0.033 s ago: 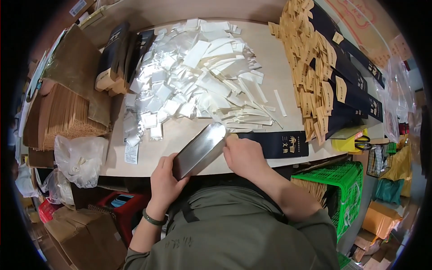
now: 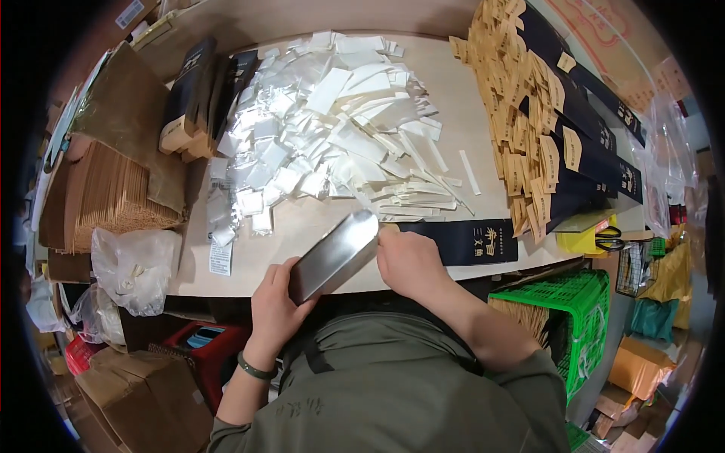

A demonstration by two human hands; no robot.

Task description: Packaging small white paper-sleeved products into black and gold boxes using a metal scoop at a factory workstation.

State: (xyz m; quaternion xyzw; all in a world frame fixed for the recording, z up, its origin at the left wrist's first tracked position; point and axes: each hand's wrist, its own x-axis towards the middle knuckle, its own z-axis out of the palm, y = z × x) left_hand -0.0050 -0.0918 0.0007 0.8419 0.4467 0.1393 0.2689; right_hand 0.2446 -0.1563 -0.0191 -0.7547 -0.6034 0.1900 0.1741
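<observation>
My left hand (image 2: 278, 300) is closed round the lower end of a long, shiny metal trough-like piece (image 2: 332, 260) with a rounded far tip. It is held tilted at the table's front edge, pointing away and to the right. Beside the tip, my right hand (image 2: 408, 258) has its fingers curled on the tan end of a flat navy paper packet (image 2: 481, 242) with light print. The packet lies along the front of the table; my fingers hide part of its tan end. Beyond both hands spreads a large heap of white sachets and strips (image 2: 332, 128).
Navy packets with tan ends (image 2: 544, 136) are piled at the right. More navy packets (image 2: 189, 98) stand at the back left, near stacked cardboard (image 2: 113, 189). A plastic bag (image 2: 136, 268) hangs at the left edge. Scissors (image 2: 609, 239) and a green crate (image 2: 578, 302) are at the right.
The metal piece's tip has dipped slightly towards me. Both hands stay almost where they were.
</observation>
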